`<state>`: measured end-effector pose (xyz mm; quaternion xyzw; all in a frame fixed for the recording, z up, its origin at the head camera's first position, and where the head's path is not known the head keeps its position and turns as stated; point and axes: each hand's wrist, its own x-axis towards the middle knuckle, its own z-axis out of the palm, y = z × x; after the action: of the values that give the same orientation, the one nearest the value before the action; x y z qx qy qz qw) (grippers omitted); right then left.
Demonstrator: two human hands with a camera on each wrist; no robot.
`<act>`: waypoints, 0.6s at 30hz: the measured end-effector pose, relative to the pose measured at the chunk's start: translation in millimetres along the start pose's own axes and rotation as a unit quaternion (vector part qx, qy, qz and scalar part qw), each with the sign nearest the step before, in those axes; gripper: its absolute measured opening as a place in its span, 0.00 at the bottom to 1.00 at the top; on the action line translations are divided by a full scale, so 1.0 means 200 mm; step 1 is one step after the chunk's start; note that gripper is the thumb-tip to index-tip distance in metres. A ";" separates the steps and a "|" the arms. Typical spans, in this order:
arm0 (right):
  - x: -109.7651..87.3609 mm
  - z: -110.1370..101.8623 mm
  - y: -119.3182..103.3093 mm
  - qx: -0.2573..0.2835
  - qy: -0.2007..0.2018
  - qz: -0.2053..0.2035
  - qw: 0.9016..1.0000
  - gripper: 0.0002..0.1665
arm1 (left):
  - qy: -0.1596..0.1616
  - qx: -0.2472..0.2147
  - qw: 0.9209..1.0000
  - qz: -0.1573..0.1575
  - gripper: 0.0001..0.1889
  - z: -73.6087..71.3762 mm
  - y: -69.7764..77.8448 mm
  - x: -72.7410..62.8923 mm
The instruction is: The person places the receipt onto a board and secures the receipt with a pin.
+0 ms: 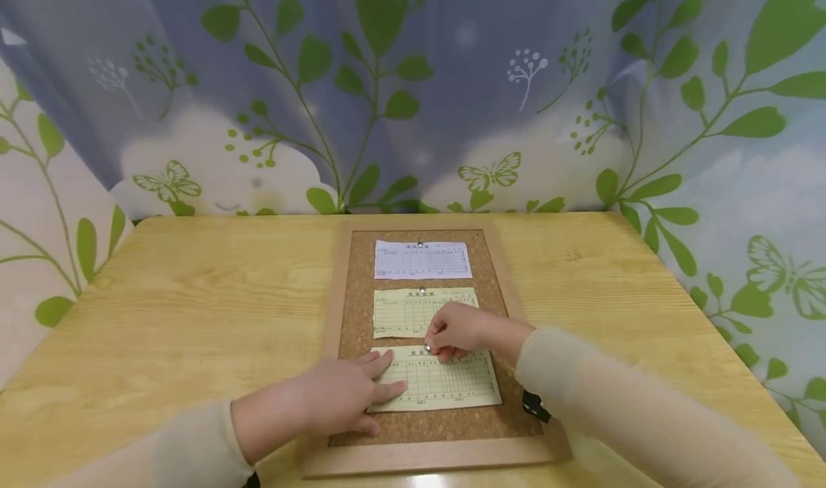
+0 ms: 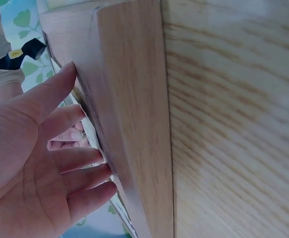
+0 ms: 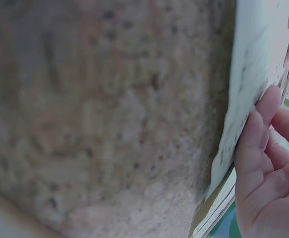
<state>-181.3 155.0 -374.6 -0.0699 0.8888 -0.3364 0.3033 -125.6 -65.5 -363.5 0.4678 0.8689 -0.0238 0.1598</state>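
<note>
A wood-framed cork board (image 1: 452, 427) lies on the table with three paper forms down its middle. My left hand (image 1: 342, 396) rests with spread fingers on the left side of the lowest yellow form (image 1: 448, 382), its thumb on the cork. At that form's top edge, my right hand (image 1: 459, 329) pinches a small silver pushpin (image 1: 427, 347) between thumb and forefinger. In the right wrist view, the fingertips (image 3: 256, 119) meet right at the paper, and the pin is hidden there.
Above lie another yellow form (image 1: 395, 317) and a white form (image 1: 422, 262), each with a pin at its top edge. The board's wooden frame (image 1: 426, 459) reaches near the front of the wood-grain table (image 1: 226, 294). A leaf-print curtain (image 1: 452, 115) hangs behind.
</note>
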 end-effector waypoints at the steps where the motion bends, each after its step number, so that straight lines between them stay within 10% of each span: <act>1: 0.00 0.01 0.00 0.000 -0.001 -0.001 1.000 0.10 | -0.001 -0.001 1.000 0.000 0.33 0.00 0.00 0.00; 18: 0.02 0.01 -0.01 0.002 -0.006 -0.001 1.000 0.10 | 0.006 -0.009 1.000 -0.004 0.33 0.01 -0.01 -0.02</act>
<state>-182.8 152.2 -376.5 -0.0717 0.8863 -0.3382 0.3082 -124.7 -70.7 -365.1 0.4627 0.8721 -0.0136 0.1587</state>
